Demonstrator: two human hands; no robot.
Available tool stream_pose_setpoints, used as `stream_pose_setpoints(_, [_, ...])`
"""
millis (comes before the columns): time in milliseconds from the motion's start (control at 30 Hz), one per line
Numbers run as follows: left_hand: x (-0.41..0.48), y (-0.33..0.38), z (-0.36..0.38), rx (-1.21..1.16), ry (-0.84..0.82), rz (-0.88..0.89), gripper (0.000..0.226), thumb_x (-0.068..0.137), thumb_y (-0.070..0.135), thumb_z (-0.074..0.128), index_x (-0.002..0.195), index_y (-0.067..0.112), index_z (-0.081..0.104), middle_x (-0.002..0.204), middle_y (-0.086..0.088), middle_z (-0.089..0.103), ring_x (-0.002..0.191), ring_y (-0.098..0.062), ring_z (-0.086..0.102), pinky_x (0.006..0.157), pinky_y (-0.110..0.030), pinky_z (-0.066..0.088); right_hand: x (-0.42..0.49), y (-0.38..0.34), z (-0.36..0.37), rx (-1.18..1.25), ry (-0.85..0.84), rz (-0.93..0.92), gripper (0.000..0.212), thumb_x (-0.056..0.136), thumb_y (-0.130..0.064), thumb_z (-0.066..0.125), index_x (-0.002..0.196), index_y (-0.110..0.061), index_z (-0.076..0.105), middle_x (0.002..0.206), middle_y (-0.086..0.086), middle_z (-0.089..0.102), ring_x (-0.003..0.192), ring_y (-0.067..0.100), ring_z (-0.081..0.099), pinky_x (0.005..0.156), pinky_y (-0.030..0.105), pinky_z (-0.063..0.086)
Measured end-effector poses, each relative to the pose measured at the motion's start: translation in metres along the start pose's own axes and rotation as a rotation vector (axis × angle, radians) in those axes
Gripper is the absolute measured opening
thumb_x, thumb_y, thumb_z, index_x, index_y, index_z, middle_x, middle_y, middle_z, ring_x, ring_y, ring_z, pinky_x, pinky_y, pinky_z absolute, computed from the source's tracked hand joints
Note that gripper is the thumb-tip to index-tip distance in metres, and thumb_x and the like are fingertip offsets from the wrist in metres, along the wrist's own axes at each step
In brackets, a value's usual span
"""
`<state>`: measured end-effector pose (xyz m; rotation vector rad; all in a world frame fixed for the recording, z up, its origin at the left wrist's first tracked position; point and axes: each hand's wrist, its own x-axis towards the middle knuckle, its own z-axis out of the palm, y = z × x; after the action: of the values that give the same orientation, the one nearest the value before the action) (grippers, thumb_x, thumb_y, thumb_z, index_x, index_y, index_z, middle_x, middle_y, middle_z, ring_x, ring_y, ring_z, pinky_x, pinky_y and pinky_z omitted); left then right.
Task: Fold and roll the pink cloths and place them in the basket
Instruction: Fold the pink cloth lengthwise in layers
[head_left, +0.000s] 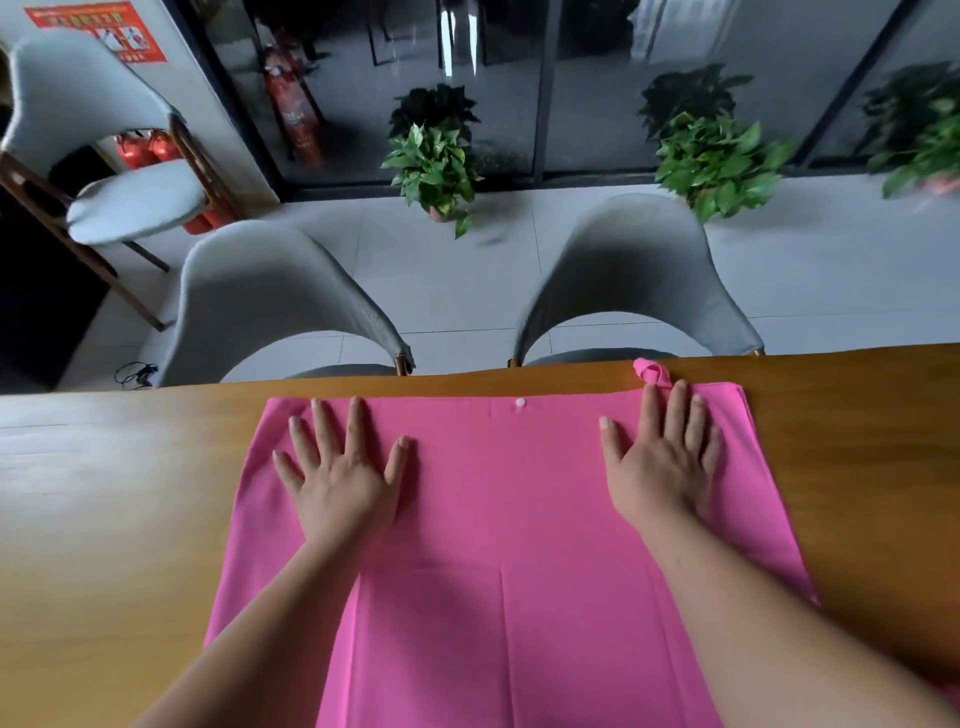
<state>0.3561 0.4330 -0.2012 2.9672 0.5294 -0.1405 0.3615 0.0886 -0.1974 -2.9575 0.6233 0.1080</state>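
One head-worn wide-angle view — forward and down, close over the table (119, 493)

The pink cloth (498, 519) is a plain, vivid pink with no print, broken only by a small pale dot (520, 402) at its far edge and a loop (652, 371) of the same pink at its far right corner. Around the cloth, the table (857, 441) is honey-brown wood with darker streaked grain. Beyond the cloth, the left chair (270, 291) and right chair (634, 270) are plain grey, as is a third chair (104, 156) farther left. Past them the floor (441, 291) is pale grey tile, two potted plants (436, 166) (722, 161) are bright green, and the fire extinguishers (150, 148) and wall notice (98, 28) are red.
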Motion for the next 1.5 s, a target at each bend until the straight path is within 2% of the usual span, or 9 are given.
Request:
stream_pose_setpoints(267, [0.013,0.000,-0.012,0.037,-0.139,-0.030,0.104,0.083,0.096,0.006,0.166,0.037,-0.012,0.174,-0.008,-0.021,0.160,-0.033,-0.021,0.127,-0.059,-0.006,0.039,0.021,-0.012,-0.001,-0.169,-0.076,0.085,0.088,-0.086,-0.009,0.160,-0.043,-0.023,0.172,0.005,-0.025,0.158,0.028,-0.024,0.128,0.055,-0.006])
stream_pose_setpoints(367, [-0.005,-0.001,-0.019,-0.013,-0.082,0.030,0.098,0.089,0.090,0.006,0.166,0.034,-0.012,0.173,-0.007,-0.024,0.158,-0.034,-0.024,0.127,-0.061,-0.005,0.020,0.021,-0.022,0.054,-0.138,-0.101,0.075,0.094,-0.080,-0.001,0.158,-0.048,-0.026,0.170,0.003,-0.032,0.156,0.027,-0.030,0.128,0.059,-0.001])
stream_pose_setpoints(500, [-0.080,-0.001,-0.012,-0.008,0.046,0.128,0.081,0.100,0.076,0.014,0.167,0.035,-0.006,0.175,-0.004,-0.018,0.159,-0.032,-0.023,0.128,-0.060,-0.005,-0.065,-0.005,-0.014,0.054,-0.037,-0.193,0.072,0.103,-0.073,0.007,0.165,-0.040,-0.008,0.173,0.002,-0.024,0.158,0.029,-0.025,0.129,0.057,0.003])
stream_pose_setpoints(633, [-0.128,-0.048,0.001,0.037,-0.027,-0.020,0.083,0.097,0.081,0.015,0.167,0.040,-0.002,0.176,-0.002,-0.012,0.161,-0.031,-0.017,0.128,-0.059,-0.003,-0.122,0.010,0.005,-0.027,-0.045,-0.199,0.081,0.099,-0.076,0.011,0.167,-0.033,0.013,0.176,0.003,-0.003,0.162,0.029,-0.002,0.129,0.055,0.010])
stream_pose_setpoints(1000, [-0.104,-0.080,-0.008,0.022,-0.094,0.017,0.091,0.092,0.086,0.011,0.167,0.036,-0.005,0.175,-0.008,-0.016,0.160,-0.032,-0.020,0.129,-0.057,-0.005,-0.097,0.007,-0.001,-0.062,-0.111,-0.229,0.089,0.090,-0.083,-0.006,0.167,-0.037,-0.003,0.175,-0.001,-0.016,0.160,0.024,-0.015,0.129,0.053,0.003])
stream_pose_setpoints(1067, [-0.123,-0.091,-0.010,0.026,-0.002,0.077,0.089,0.097,0.082,0.017,0.168,0.033,-0.003,0.175,-0.007,-0.016,0.160,-0.030,-0.021,0.130,-0.055,-0.003,-0.124,0.006,-0.002,-0.065,-0.054,-0.257,0.085,0.095,-0.079,0.001,0.167,-0.035,0.002,0.175,0.000,-0.015,0.160,0.025,-0.016,0.130,0.053,0.003])
stream_pose_setpoints(1267, [-0.158,-0.131,-0.004,0.041,-0.003,0.162,0.082,0.098,0.081,0.018,0.167,0.040,0.003,0.176,0.002,-0.008,0.161,-0.026,-0.017,0.131,-0.050,0.002,-0.189,-0.010,0.010,-0.037,0.004,-0.316,0.081,0.096,-0.072,0.027,0.163,-0.028,0.034,0.173,0.008,0.020,0.159,0.032,0.017,0.126,0.054,0.018])
stream_pose_setpoints(1400, [-0.131,-0.144,-0.006,0.039,-0.011,0.163,0.084,0.096,0.084,0.014,0.167,0.042,0.000,0.176,0.002,-0.010,0.161,-0.027,-0.015,0.131,-0.050,-0.001,-0.177,-0.033,0.017,-0.065,0.016,-0.300,0.084,0.094,-0.076,0.020,0.165,-0.031,0.029,0.175,0.007,0.015,0.160,0.031,0.012,0.127,0.052,0.015])
stream_pose_setpoints(1500, [-0.108,-0.154,-0.010,0.049,-0.061,0.150,0.088,0.094,0.086,0.009,0.167,0.040,-0.002,0.176,-0.002,-0.011,0.161,-0.029,-0.015,0.131,-0.051,-0.003,-0.161,-0.051,0.018,-0.073,-0.084,-0.315,0.091,0.089,-0.082,0.001,0.167,-0.036,0.006,0.176,0.002,-0.007,0.161,0.026,-0.007,0.129,0.049,0.003])
